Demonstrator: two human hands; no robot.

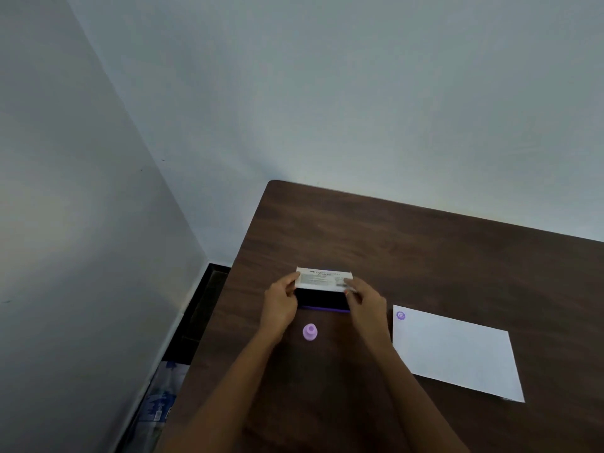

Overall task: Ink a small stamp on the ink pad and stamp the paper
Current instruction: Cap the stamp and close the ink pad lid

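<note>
Left hand and right hand each grasp an end of the lid, raised at an angle over the ink pad. The stamp stands free on the desk, just beside the pad. The paper already bears one print. Step in hand, as judged: lid handling, opening or closing. If opening, next release the lid and grip the stamp.

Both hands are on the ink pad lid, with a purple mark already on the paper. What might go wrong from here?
1. The left hand and right hand hold the lid tilted over the dark ink pad; fingertips sit close to the inked surface and may get stained.
2. The stamp stands loose between the forearms; a wrist pulling back may knock it over.
3. Inky fingers might then smudge the paper near its purple mark.
</note>
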